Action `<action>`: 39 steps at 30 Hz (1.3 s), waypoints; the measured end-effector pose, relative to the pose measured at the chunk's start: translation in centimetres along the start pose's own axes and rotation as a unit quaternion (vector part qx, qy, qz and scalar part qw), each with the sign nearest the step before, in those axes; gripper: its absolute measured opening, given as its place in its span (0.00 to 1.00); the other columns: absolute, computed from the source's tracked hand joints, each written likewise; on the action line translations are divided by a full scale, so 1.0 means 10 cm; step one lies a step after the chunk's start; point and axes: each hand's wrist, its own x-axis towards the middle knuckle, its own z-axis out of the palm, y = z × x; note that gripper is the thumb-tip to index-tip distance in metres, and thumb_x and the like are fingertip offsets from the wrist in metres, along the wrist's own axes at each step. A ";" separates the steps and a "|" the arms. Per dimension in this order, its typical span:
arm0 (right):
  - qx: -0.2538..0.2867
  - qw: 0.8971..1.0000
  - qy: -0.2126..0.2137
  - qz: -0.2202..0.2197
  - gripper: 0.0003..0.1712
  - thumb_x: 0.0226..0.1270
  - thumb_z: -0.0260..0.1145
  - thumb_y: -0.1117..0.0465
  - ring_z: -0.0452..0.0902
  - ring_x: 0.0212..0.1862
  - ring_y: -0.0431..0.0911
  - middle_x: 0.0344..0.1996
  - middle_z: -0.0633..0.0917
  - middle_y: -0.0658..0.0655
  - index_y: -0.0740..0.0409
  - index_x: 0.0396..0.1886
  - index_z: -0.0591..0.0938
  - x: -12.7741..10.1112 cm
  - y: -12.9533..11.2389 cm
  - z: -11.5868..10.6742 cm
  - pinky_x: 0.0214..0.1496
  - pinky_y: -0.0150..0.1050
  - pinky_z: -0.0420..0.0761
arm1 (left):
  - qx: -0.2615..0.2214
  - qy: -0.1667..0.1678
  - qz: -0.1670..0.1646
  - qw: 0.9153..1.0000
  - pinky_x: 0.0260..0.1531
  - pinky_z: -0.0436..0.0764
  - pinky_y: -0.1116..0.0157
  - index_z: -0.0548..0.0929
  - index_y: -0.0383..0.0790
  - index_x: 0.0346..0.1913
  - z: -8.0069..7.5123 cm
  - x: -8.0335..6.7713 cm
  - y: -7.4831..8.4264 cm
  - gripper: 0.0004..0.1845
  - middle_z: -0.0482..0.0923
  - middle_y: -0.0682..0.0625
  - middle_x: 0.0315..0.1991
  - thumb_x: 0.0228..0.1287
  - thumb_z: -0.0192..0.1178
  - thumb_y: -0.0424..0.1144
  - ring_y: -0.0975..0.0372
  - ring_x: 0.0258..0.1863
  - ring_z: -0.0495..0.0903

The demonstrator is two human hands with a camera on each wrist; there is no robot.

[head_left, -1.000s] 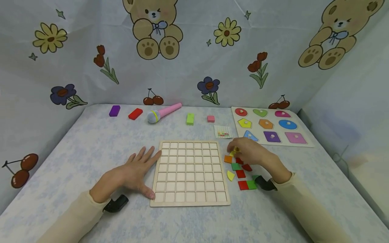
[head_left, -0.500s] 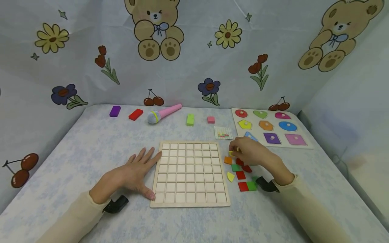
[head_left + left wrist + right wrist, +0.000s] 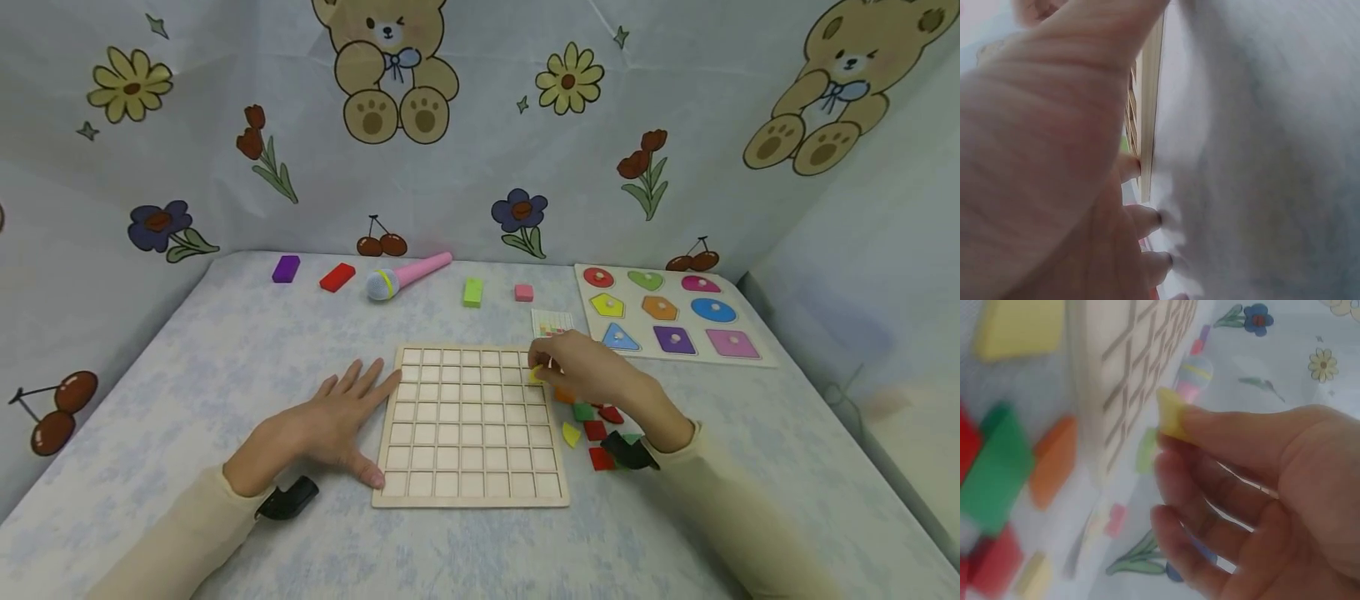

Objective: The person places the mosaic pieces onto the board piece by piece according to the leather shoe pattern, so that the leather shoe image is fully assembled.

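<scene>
A pale wooden grid board lies on the table. My left hand is spread at its left edge, thumb and index fingertip touching the frame; in the left wrist view the fingers reach down beside the wooden rim. Between thumb and fingertips my right hand pinches a small yellow piece, over the board's upper right corner. Below that hand lie loose coloured pieces: an orange one, a green one, red ones and a yellow wedge. The hand and wrist hide some of them.
A shape puzzle board lies at the back right, beside a small printed card. Along the back are a purple block, a red block, a toy microphone, a green block and a pink block.
My right hand has moved left from the loose pieces to the board's upper right corner, carrying the yellow piece. The left hand has stayed at the board's left edge.
</scene>
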 end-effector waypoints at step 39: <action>0.089 0.988 -0.095 -0.081 0.04 0.70 0.67 0.62 0.75 0.30 0.37 0.29 0.84 0.48 0.56 0.34 0.83 0.76 -0.83 0.34 0.36 0.30 0.76 | 0.022 0.001 -0.001 1.000 0.70 0.46 0.31 0.44 0.39 0.81 -0.01 -0.01 0.05 0.76 0.36 0.32 0.80 0.36 0.71 0.75 0.33 0.78 0.36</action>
